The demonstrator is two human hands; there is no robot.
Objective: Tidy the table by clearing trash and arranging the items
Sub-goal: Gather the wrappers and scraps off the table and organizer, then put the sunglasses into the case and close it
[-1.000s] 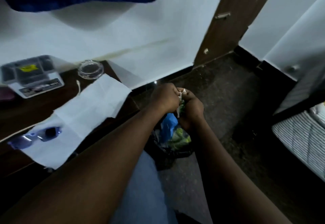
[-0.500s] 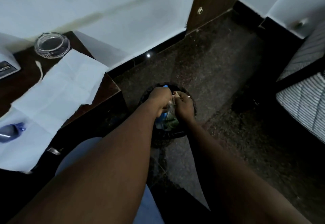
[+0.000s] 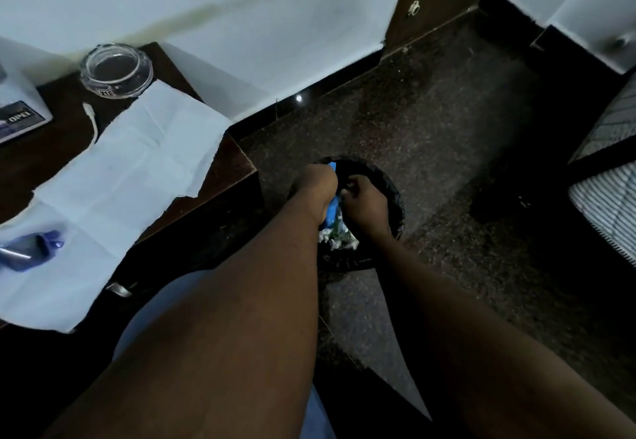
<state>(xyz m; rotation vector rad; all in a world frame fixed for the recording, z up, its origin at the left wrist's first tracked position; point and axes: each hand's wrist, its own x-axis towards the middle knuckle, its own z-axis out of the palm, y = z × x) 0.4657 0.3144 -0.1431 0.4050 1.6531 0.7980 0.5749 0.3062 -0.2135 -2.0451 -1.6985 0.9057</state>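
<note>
Head view of the disposal step: both arms are reaching down past the worktop edge into the black-lined trash bin, which is standing on the dark speckled floor just beside the worktop's corner. The left hand and right hand are sitting close together over the bin mouth, knuckles up and fingers curled downward. The fingertips are hidden, so it cannot be told whether either hand is gripping anything or only pushing at the contents. A blue wrapper is showing between the two hands, and crumpled white and green scraps are lying below it inside the bin. On the judgement that trash is being dropped or pressed down, the clearing step is nearing its end. Outward on the dark wooden worktop, a creased white paper sheet is overhanging the near edge, with blue-tinted glasses lying on it. A glass ashtray, a white cable end and a printed box are sitting further back. The next move is likely calling for both hands to be freed and lifted clear of the liner, then brought back to the worktop to sort the sheet and arrange the remaining items.
</note>
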